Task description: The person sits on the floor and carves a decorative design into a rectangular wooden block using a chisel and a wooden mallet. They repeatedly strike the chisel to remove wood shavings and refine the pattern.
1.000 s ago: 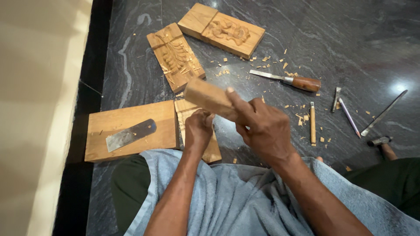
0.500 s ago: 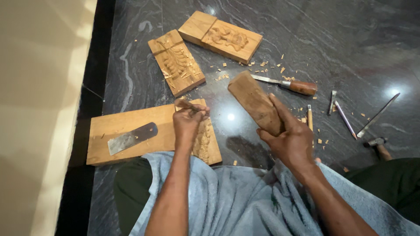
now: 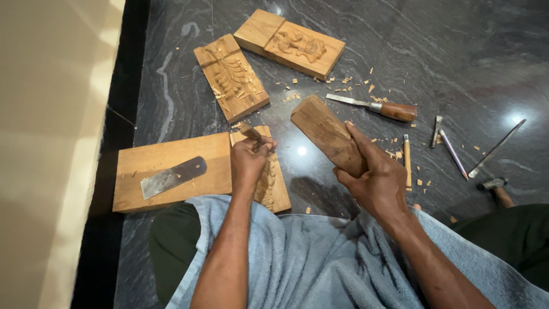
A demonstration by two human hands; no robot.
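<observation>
The right hand (image 3: pixel 377 183) grips a wooden mallet (image 3: pixel 327 134), dark, worn and matt. Beyond it lies a chisel (image 3: pixel 372 106) with a dull metal blade and glossy reddish wooden handle. The left hand (image 3: pixel 249 160) closes on a wood-handled chisel (image 3: pixel 250 133) over a pale, rough-cut carved panel (image 3: pixel 269 183). Beside that fist, a smooth bare board (image 3: pixel 171 157) carries a grey scuffed metal blade (image 3: pixel 171 176). The stone floor (image 3: pixel 457 51) is dark, polished and shiny; the lap cloth (image 3: pixel 320 257) is soft blue terry.
</observation>
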